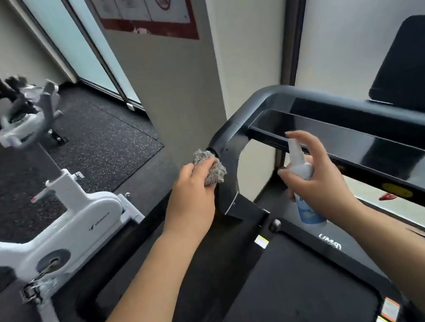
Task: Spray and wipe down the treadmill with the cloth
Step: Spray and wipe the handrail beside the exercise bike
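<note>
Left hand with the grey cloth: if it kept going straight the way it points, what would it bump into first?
Most likely the treadmill's dark upright post. The left hand grips the cloth, whose bunched edge looks already at or against the post, though depth is hard to judge from one view.

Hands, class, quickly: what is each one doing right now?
Left hand: grips the grey cloth against the treadmill upright.
Right hand: holds the spray bottle, forefinger on the nozzle.
</note>
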`<control>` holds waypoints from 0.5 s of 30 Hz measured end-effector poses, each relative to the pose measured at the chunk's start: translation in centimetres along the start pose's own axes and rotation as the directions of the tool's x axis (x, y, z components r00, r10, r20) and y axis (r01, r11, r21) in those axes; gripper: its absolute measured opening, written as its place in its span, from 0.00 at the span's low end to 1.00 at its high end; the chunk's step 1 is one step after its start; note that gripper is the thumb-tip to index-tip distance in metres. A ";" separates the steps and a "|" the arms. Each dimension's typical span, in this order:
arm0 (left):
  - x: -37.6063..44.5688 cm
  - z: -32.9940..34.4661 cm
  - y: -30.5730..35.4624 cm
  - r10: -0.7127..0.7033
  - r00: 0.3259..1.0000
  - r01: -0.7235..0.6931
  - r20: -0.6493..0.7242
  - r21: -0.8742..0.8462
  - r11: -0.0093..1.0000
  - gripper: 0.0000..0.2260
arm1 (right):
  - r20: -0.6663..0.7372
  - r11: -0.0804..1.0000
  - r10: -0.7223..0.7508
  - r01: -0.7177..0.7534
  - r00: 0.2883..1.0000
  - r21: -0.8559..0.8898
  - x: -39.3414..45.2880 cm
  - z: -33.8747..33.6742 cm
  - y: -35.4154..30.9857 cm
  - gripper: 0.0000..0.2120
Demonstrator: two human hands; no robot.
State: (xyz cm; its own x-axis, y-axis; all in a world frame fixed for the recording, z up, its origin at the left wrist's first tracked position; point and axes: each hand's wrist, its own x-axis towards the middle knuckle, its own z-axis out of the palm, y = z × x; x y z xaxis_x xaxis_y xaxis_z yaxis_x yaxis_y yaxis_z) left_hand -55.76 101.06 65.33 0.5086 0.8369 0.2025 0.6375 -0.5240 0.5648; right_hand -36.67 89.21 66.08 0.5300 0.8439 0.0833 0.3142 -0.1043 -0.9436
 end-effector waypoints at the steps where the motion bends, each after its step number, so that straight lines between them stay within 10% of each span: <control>1: -0.7 -0.9 -0.8 -0.012 1.000 0.012 -0.014 0.013 1.000 0.23 | 0.017 1.000 -0.013 0.012 1.000 0.007 -0.2 1.2 -0.3 0.30; 15: -11.4 -9.7 -9.2 -0.231 0.957 0.252 -0.174 0.116 0.961 0.24 | 0.323 0.995 -0.102 0.098 0.941 0.027 -3.5 13.8 -3.1 0.28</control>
State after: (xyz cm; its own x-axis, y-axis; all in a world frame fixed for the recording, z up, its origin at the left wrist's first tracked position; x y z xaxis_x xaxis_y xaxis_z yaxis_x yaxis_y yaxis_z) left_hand -73.01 97.89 65.56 0.2394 0.9495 0.2027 0.8081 -0.3106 0.5005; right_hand -50.35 93.82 64.25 0.2128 0.9745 0.0710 0.3434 -0.0066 -0.9392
